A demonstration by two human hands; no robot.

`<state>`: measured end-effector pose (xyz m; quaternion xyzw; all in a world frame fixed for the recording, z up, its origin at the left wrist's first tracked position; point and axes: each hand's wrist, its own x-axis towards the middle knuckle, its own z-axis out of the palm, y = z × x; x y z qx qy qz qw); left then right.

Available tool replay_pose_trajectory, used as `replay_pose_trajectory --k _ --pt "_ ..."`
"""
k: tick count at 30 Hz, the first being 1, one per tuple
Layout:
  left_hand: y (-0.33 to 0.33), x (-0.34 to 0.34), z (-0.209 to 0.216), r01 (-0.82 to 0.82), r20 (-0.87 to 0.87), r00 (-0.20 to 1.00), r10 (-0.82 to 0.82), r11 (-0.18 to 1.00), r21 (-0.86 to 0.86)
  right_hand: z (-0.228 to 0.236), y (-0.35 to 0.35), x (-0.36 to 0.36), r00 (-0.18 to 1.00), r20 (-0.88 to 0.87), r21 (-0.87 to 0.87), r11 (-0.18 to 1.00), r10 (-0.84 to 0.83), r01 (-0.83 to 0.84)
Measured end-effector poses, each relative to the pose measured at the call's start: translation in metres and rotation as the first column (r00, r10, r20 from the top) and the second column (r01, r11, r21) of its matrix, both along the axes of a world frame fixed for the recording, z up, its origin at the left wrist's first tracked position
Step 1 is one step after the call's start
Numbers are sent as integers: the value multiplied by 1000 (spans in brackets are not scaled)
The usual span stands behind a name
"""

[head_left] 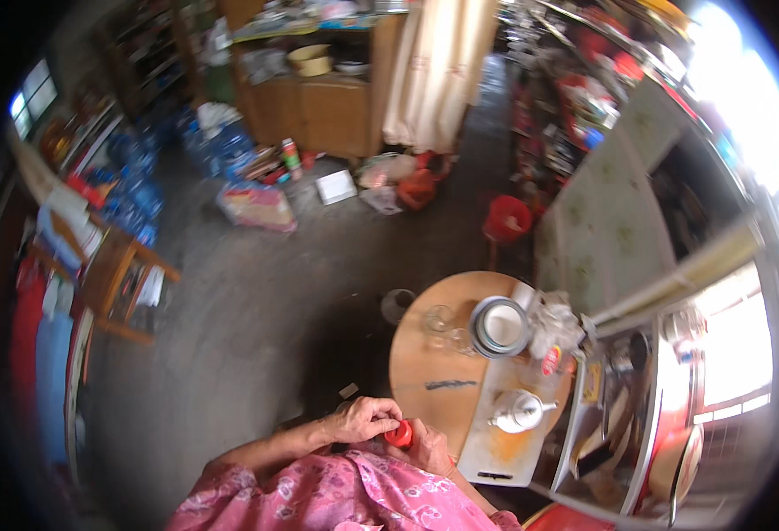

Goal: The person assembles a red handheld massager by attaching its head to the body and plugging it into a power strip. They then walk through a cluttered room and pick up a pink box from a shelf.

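Observation:
Close in front of my pink flowered clothing, my two hands meet around a small red round piece (398, 433) that looks like a bottle cap. My left hand (366, 419) has its fingers bent and pressed against the red cap's upper left side. From the other side my right hand (430, 448) wraps around it, hiding what lies below the cap. Just beyond is a round wooden table (412, 389) with a dark narrow object (450, 385) on it. On the table's right, a white cutting board (474, 456) carries a white spouted pot (515, 410) beside an orange stain.
Stacked bowls (499, 326), clear glasses (439, 319) and a crumpled plastic bag (556, 324) occupy the table's far side. A cluttered open cabinet (620, 434) stands right of it. Farther off are a red bucket (506, 218), a wooden chair (111, 285) and large blue bottles (230, 146).

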<state>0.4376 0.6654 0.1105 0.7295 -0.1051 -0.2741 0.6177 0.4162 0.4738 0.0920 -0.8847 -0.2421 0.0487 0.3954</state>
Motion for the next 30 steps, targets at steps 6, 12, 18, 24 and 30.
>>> replay_pose_trajectory --k 6,12,18,24,30 --pt "57 -17 -1 -199 217 961 174 975 100 -2 63 12 985 -116 57 991 126 -120" --pt "95 -42 -12 -420 228 887 401 907 40 4 110 29 934 -90 -8 938 345 -347" --pt "113 -52 -9 -602 163 783 601 797 -50 4 139 54 856 -17 -103 851 517 -515" --pt "118 -25 -23 -570 228 794 563 821 -43 -2 148 83 847 15 -180 834 532 -521" --pt "125 41 -18 -514 217 839 499 858 13 -7 148 144 866 41 -110 864 498 -492"
